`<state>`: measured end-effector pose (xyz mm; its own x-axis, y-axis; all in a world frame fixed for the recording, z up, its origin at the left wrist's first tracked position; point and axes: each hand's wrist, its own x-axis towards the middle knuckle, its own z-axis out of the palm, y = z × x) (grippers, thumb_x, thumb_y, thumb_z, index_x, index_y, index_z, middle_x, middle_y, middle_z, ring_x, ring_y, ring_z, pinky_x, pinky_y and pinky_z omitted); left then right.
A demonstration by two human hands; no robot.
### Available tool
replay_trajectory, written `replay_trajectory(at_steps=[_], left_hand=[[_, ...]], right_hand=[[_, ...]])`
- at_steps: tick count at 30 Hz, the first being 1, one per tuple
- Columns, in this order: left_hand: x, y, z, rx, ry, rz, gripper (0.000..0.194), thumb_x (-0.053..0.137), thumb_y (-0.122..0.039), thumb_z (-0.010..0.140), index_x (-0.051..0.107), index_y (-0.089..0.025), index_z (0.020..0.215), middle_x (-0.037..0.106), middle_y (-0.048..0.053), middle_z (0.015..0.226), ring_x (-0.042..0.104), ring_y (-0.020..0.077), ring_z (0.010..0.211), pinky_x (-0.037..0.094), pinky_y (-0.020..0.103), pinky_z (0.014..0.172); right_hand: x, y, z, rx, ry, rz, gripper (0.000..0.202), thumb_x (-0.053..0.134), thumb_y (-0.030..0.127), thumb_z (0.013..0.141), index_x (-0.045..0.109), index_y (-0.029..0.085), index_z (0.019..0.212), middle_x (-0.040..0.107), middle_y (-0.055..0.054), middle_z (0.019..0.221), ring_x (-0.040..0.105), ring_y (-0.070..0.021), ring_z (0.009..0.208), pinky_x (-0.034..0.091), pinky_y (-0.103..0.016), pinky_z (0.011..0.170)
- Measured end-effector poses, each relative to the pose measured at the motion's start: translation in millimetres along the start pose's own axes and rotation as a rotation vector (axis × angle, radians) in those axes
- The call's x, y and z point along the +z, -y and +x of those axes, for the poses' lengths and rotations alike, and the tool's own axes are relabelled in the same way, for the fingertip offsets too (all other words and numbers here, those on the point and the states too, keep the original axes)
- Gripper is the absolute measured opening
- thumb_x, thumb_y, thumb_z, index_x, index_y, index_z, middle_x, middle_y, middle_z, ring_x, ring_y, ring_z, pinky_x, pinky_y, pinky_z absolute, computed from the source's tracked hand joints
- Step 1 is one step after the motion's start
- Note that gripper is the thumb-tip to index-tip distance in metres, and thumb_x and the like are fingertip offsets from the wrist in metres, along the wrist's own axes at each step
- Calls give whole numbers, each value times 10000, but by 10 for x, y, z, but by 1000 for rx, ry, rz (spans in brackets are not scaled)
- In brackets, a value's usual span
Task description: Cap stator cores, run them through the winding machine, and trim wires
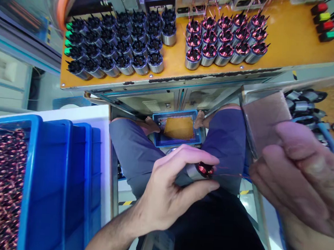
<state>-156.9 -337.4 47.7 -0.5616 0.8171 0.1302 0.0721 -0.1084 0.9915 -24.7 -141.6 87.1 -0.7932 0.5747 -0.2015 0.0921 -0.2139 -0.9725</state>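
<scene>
Above my lap, my left hand [174, 186] grips a silver motor part [195, 172] between thumb and fingers, its red copper-wound end facing right. Thin copper wires run from that end toward my right hand [300, 180], which is raised at the right, blurred, with its fingers closed. Whatever is pinched in those fingers is too small to make out. Rows of similar cylinders with copper windings [209, 55] stand on the orange bench top, beside rows of cylinders with black tops [122, 61].
The orange bench [287, 38] spans the top, with coloured buttons [325, 26] at its right end. Blue bins [48, 185] stand at the left, one full of copper-wound parts [0, 189]. More metal parts [302, 106] lie at the right beside a brown block [266, 116].
</scene>
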Motion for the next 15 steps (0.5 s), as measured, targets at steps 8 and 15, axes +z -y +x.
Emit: replay_trajectory(at_steps=[8, 15], left_hand=[[116, 121, 41, 145, -127, 245, 285, 670, -101, 1061, 487, -283, 1181, 591, 0, 994, 636, 180, 923, 551, 321, 808], [132, 227, -42, 152, -55, 197, 157, 601, -257, 1124, 542, -265, 1269, 651, 74, 1117, 649, 235, 1011, 564, 390, 858]], right_hand=[[90, 89, -64, -572, 434, -894, 159, 702, 132, 1067, 707, 274, 996, 695, -15, 851, 680, -196, 750, 517, -350, 621], [294, 184, 44, -498, 349, -885, 238, 684, 152, 1066, 623, 265, 866, 602, 5, 824, 606, -186, 769, 466, -342, 672]])
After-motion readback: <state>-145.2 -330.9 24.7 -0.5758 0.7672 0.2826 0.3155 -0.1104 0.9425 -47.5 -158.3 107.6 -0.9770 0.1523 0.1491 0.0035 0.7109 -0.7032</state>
